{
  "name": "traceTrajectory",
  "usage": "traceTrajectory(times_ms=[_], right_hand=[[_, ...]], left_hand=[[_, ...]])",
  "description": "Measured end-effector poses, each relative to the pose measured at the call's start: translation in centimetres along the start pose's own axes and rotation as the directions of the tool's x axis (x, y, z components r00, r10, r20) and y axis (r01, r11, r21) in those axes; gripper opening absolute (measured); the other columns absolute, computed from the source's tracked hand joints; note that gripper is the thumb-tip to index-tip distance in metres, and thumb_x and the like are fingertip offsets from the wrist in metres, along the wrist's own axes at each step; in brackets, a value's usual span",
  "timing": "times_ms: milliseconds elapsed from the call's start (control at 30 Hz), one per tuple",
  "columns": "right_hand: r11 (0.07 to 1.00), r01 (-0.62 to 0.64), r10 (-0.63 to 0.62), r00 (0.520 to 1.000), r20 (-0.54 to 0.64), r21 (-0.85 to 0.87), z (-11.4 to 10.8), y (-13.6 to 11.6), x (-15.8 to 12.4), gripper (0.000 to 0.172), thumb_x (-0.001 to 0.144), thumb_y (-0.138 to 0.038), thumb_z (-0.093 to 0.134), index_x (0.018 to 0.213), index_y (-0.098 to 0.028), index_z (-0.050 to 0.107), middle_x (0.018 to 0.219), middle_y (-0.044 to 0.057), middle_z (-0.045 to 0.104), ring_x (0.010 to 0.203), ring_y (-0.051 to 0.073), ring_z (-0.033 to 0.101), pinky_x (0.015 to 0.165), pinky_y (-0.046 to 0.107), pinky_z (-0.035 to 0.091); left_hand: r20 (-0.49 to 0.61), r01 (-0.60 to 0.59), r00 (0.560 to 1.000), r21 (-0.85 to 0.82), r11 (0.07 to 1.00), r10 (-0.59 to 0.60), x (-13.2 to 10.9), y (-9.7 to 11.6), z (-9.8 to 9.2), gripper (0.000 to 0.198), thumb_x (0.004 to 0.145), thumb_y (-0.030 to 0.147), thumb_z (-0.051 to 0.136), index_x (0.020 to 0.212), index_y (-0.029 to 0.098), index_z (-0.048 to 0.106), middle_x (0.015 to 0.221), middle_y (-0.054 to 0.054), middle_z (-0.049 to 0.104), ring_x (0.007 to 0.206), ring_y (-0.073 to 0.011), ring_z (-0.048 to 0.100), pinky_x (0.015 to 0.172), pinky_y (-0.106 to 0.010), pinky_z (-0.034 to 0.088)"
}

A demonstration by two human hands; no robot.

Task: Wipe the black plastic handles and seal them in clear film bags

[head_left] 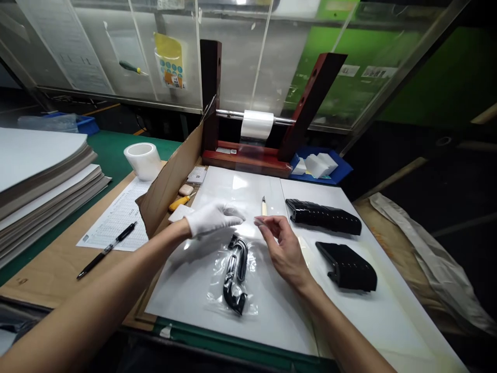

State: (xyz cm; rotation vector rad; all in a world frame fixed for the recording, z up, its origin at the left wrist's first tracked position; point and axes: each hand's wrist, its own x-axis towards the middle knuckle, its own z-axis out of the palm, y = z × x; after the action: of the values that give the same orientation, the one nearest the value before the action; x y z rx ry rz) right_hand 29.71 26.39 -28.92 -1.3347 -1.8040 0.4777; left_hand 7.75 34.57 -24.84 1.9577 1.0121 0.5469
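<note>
My left hand (215, 220), in a white glove, is closed with thumb and fingers brought together over the white board (174, 290). Bare, my right hand (283, 246) pinches at its fingertips, where a small pale or clear edge shows; what it is I cannot make out. A narrow gap separates the two hands. Just beyond them lies a craft knife (264, 205) with a pale handle. Nearer to me, below the hands, a clear plastic bag (251, 298) holds curved black parts (235, 300).
Black ridged parts (324, 216) lie on the right. Behind stands a red-brown stand (244, 159) with a film roll (257, 124), beside a blue bin (341, 170). A cardboard divider (171, 171), tape roll (142, 159), pen (106, 250) and sheet stack (39, 160) are left.
</note>
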Motion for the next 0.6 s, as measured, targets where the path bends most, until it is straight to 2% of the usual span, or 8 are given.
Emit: traceTrajectory(times_ms=[67,100,200,333,400,467,533,600], right_hand=[[0.998,0.031,-0.033,0.999,0.020,0.060,0.0,-1.0,-2.4,0.031,0.104,-0.028,0.044,0.134,-0.024,0.038,0.117,0.007,0.068,0.112,0.016,0.066,0.100,0.037,0.054],[0.996,0.057,-0.060,0.997,0.042,0.075,0.0,-1.4,-3.5,0.033,0.102,-0.025,0.048,0.135,-0.025,0.040,0.114,0.006,0.068,0.111,0.017,0.066,0.099,0.037,0.055],[0.982,0.165,-0.175,0.976,0.132,0.087,0.0,-2.0,-6.6,0.022,0.096,-0.015,0.051,0.113,-0.027,0.060,0.107,0.003,0.068,0.104,0.017,0.066,0.088,0.033,0.058],[0.971,0.238,-0.240,0.957,0.164,0.032,-0.5,-2.6,-9.0,0.023,0.092,-0.008,0.050,0.093,-0.023,0.067,0.094,0.003,0.069,0.089,0.018,0.066,0.074,0.031,0.058],[0.978,0.207,-0.202,0.972,0.119,-0.030,-0.4,-2.8,-8.8,0.022,0.091,-0.008,0.049,0.090,-0.021,0.067,0.092,0.004,0.069,0.088,0.019,0.066,0.074,0.034,0.058],[0.985,0.143,-0.138,0.989,0.052,-0.100,0.4,-2.6,-7.8,0.023,0.093,-0.011,0.048,0.098,-0.019,0.069,0.101,0.008,0.071,0.099,0.022,0.067,0.085,0.040,0.058],[0.983,0.078,-0.077,0.997,0.011,-0.165,1.9,-2.0,-6.5,0.033,0.095,-0.011,0.043,0.119,-0.014,0.067,0.120,0.013,0.070,0.118,0.026,0.062,0.102,0.047,0.052],[0.975,0.039,-0.035,0.999,0.023,-0.221,3.8,-1.0,-5.5,0.048,0.092,-0.005,0.036,0.136,-0.007,0.057,0.137,0.018,0.061,0.135,0.029,0.052,0.113,0.053,0.042]], left_hand=[[0.034,-0.062,0.998,0.026,0.998,0.061,-2.9,0.3,1.3,0.028,0.095,0.040,0.062,0.109,0.019,0.074,0.108,-0.005,0.077,0.098,-0.0217,0.071,0.091,-0.035,0.055],[0.051,-0.102,0.994,0.055,0.993,0.100,-4.5,0.5,2.1,0.025,0.096,0.037,0.059,0.108,0.020,0.075,0.108,-0.004,0.077,0.098,-0.0210,0.071,0.091,-0.033,0.055],[0.073,-0.198,0.979,0.139,0.970,0.189,-9.1,1.0,4.2,0.023,0.098,0.028,0.054,0.100,0.022,0.076,0.103,-0.005,0.076,0.095,-0.0199,0.069,0.089,-0.032,0.053],[0.007,-0.199,0.978,0.325,0.925,0.208,-13.4,1.6,5.6,0.028,0.099,0.030,0.051,0.086,0.021,0.075,0.086,-0.006,0.075,0.080,-0.0196,0.068,0.080,-0.031,0.053],[-0.083,-0.129,0.979,0.452,0.883,0.186,-13.8,1.9,5.9,0.041,0.100,0.036,0.048,0.071,0.020,0.072,0.066,-0.005,0.069,0.064,-0.0183,0.064,0.073,-0.031,0.053],[-0.156,-0.059,0.975,0.512,0.857,0.160,-12.9,2.1,6.5,0.045,0.103,0.038,0.042,0.073,0.020,0.071,0.065,-0.005,0.068,0.064,-0.0183,0.064,0.073,-0.031,0.054],[-0.171,-0.034,0.975,0.508,0.861,0.139,-11.1,2.0,7.5,0.036,0.103,0.033,0.039,0.103,0.018,0.072,0.099,-0.010,0.075,0.092,-0.0216,0.070,0.088,-0.034,0.054],[-0.150,-0.018,0.983,0.508,0.861,0.109,-9.1,1.5,8.9,0.041,0.101,0.029,0.042,0.138,0.015,0.055,0.142,-0.015,0.059,0.132,-0.0276,0.054,0.110,-0.041,0.044]])
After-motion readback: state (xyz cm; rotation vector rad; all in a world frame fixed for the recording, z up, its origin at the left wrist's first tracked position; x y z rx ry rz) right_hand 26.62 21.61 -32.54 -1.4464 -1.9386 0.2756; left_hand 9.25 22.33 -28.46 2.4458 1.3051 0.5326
